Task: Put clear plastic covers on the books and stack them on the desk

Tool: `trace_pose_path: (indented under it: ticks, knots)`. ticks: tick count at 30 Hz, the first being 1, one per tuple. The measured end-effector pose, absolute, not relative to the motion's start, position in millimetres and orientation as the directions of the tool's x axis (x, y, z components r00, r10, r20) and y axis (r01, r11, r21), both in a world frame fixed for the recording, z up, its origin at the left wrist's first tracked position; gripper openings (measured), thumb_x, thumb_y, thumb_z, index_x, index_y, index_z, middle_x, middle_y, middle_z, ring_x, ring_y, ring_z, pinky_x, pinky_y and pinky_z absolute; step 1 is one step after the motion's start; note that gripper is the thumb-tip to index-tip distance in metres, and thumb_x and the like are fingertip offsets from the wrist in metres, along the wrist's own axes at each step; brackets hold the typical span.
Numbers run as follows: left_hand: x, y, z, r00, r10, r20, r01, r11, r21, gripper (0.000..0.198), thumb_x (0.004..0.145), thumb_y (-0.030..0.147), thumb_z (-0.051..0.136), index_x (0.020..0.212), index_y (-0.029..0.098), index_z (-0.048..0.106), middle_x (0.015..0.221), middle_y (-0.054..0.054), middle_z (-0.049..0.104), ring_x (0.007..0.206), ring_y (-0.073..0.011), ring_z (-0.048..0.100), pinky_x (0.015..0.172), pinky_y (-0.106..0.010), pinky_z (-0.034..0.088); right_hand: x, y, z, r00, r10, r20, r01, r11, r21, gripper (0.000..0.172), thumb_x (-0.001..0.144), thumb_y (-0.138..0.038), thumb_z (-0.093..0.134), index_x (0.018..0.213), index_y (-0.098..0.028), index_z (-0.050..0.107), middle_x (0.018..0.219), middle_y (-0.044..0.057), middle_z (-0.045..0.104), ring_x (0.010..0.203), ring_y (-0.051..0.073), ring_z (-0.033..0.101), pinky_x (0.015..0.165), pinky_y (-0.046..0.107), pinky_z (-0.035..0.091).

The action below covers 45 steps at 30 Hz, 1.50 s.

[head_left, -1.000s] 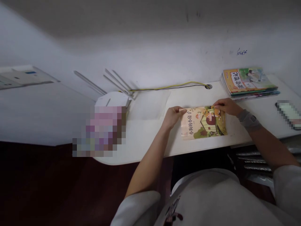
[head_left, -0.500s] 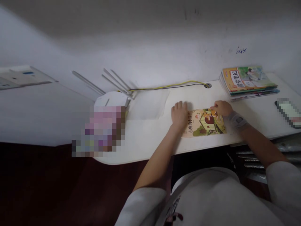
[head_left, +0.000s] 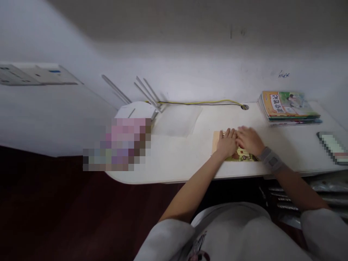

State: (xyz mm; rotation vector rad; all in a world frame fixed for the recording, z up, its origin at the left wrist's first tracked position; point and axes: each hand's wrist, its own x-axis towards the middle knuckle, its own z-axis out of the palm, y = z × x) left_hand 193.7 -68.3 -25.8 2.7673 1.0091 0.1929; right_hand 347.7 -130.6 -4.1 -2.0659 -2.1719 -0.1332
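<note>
Head view shows the person's two hands side by side over a thin picture book [head_left: 241, 156], which lies flat on the white desk [head_left: 168, 159], near its front edge. The left hand [head_left: 227, 143] is spread with the palm down, its fingers almost straight and pointing to the wall. It covers the part of the book left of the middle, so that a pale strip of the cover shows on the outer side of this hand. It presses or rests there and has nothing gripped.

The right hand [head_left: 250, 140] is above the right part of the book and hides most of it. Its fingers are loosely extended, slightly bent, and point toward the left hand; the fingertips come to the left fingers, but I cannot tell if they touch. This hand is a little blurred, and it does not grasp anything that I can see. Between and below the hands, the green and yellow lower part of the cover is visible.

On the right wrist there is a grey band [head_left: 271, 159]. Behind the right hand, toward the wall and well apart from it, lies a stack of books [head_left: 292, 107].
</note>
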Motion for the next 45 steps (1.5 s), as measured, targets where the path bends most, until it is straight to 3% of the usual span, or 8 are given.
trace_pose_path:
  ticks: [4, 9, 15, 22, 29, 34, 38, 45]
  knots:
    - [187, -59, -25, 0.756, 0.643, 0.122, 0.61, -0.76, 0.225, 0.048, 0.098, 0.033, 0.03, 0.141, 0.016, 0.044, 0.149, -0.012, 0.044, 0.138, -0.0275, 0.036, 0.114, -0.048, 0.024, 349, -145, -28, -0.058, 0.988, 0.142, 0.998, 0.063, -0.026, 0.055, 0.097, -0.043, 0.033, 0.141, -0.013, 0.046, 0.149, 0.017, 0.043, 0.136, 0.033, 0.039, 0.107, 0.051, 0.032]
    - [165, -36, -18, 0.591, 0.789, 0.169, 0.758, -0.615, 0.219, 0.041, 0.097, 0.035, 0.033, 0.113, 0.011, 0.063, 0.117, -0.018, 0.062, 0.111, -0.0295, 0.055, 0.094, -0.041, 0.042, 374, -156, -42, 0.002, 0.989, 0.147, 1.0, 0.001, -0.023, 0.059, 0.097, -0.048, 0.031, 0.145, -0.014, 0.042, 0.152, 0.016, 0.038, 0.139, 0.033, 0.035, 0.107, 0.05, 0.033]
    - [159, -13, -11, 0.522, 0.844, 0.118, 0.794, -0.532, 0.294, 0.042, 0.095, 0.039, 0.037, 0.106, 0.01, 0.065, 0.113, -0.022, 0.062, 0.114, -0.0346, 0.052, 0.097, -0.047, 0.037, 368, -154, -45, 0.023, 0.988, 0.151, 0.999, -0.016, -0.045, 0.059, 0.097, -0.049, 0.031, 0.145, -0.017, 0.041, 0.154, 0.014, 0.036, 0.14, 0.033, 0.034, 0.108, 0.052, 0.032]
    - [167, 11, -3, 0.478, 0.878, 0.026, 0.761, -0.429, 0.487, 0.033, 0.086, 0.042, 0.051, 0.076, 0.016, 0.067, 0.094, -0.017, 0.069, 0.099, -0.0301, 0.063, 0.085, -0.037, 0.045, 367, -154, -46, 0.04, 0.985, 0.165, 0.997, -0.03, -0.065, 0.057, 0.096, -0.049, 0.033, 0.145, -0.022, 0.041, 0.153, 0.013, 0.037, 0.14, 0.031, 0.034, 0.109, 0.053, 0.032]
    - [133, 5, -1, 0.48, 0.867, -0.137, 0.564, -0.186, 0.804, 0.035, 0.086, 0.049, 0.049, 0.082, 0.017, 0.063, 0.077, -0.01, 0.07, 0.07, -0.0203, 0.064, 0.061, -0.029, 0.047, 368, -153, -49, 0.037, 0.983, 0.182, 0.997, -0.024, -0.072, 0.056, 0.096, -0.05, 0.033, 0.145, -0.023, 0.042, 0.152, 0.012, 0.039, 0.14, 0.032, 0.035, 0.109, 0.052, 0.033]
    - [97, -25, -2, 0.608, 0.725, -0.324, 0.457, 0.015, 0.889, 0.043, 0.076, 0.059, 0.061, 0.076, 0.016, 0.06, 0.06, -0.004, 0.063, 0.049, -0.0128, 0.054, 0.046, -0.024, 0.041, 366, -154, -46, 0.036, 0.985, 0.169, 0.997, -0.024, -0.075, 0.058, 0.097, -0.051, 0.032, 0.145, -0.021, 0.041, 0.153, 0.012, 0.037, 0.141, 0.031, 0.034, 0.11, 0.052, 0.032]
    - [93, -50, -1, 0.628, 0.734, -0.259, 0.243, 0.132, 0.961, 0.041, 0.068, 0.049, 0.073, 0.09, 0.02, 0.054, 0.066, 0.001, 0.065, 0.051, -0.0098, 0.055, 0.044, -0.019, 0.037, 366, -153, -45, 0.046, 0.989, 0.142, 0.995, -0.032, -0.1, 0.058, 0.097, -0.052, 0.031, 0.146, -0.022, 0.04, 0.153, 0.012, 0.038, 0.141, 0.031, 0.033, 0.11, 0.053, 0.032]
    - [95, -54, 19, 0.532, 0.814, -0.232, 0.047, 0.245, 0.968, 0.044, 0.062, 0.037, 0.079, 0.092, 0.021, 0.05, 0.07, 0.002, 0.069, 0.057, -0.0135, 0.065, 0.051, -0.021, 0.049, 415, -163, -54, -0.014, 0.973, 0.232, 0.969, 0.07, -0.236, 0.05, 0.096, -0.04, 0.039, 0.138, -0.016, 0.05, 0.143, 0.016, 0.05, 0.134, 0.026, 0.045, 0.108, 0.045, 0.04]
